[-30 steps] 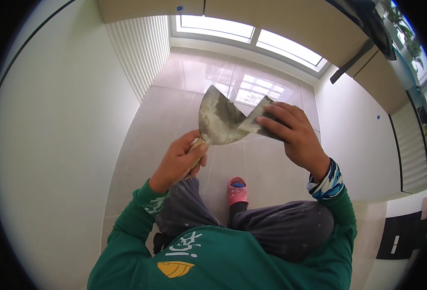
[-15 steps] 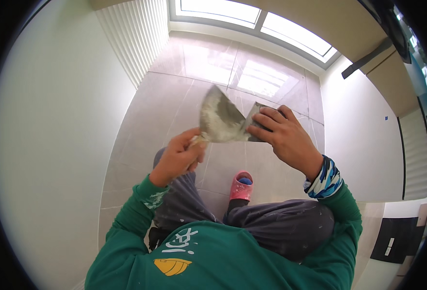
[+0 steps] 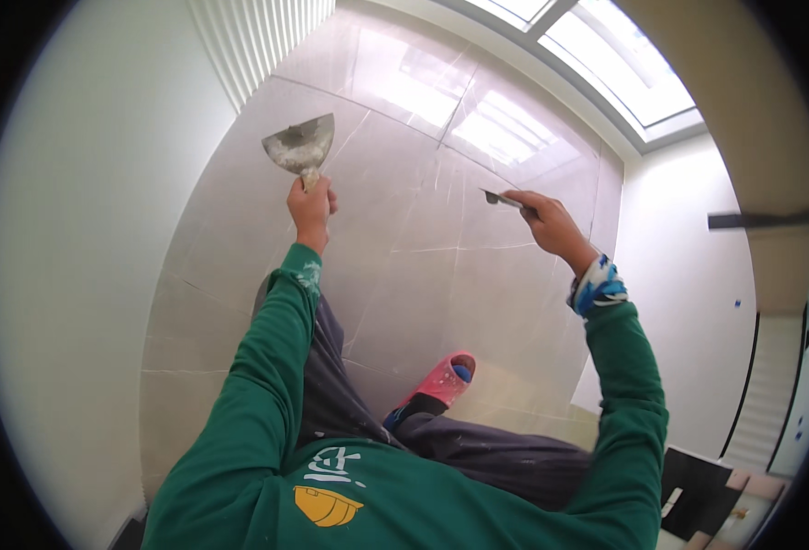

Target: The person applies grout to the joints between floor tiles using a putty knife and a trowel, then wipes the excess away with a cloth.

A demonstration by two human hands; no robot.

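Plainly, my two hands are well apart, each closed on its own tool. Taking the pink slipper point(image 3: 439, 383) as my landmark, my left hand point(image 3: 310, 211) is beyond it and to its left, wrapped round the handle of the wide putty knife point(image 3: 299, 145), whose fanned blade points away from the slipper, smeared with pale residue. Beyond the slipper and to its right, my right hand point(image 3: 551, 225) pinches the flat scraper point(image 3: 507, 199), turned nearly edge-on; I cannot tell exactly how the far fingers sit. Both tools are well apart from the slipper, with the tiled floor point(image 3: 395, 302) showing between them. I judge the putty knife light and stiff, tough rather than fragile, best held by its handle close to the blade. The scraper looks thin and perhaps a little springy; its back edge seems the safer hold, smooth metal being slippery.
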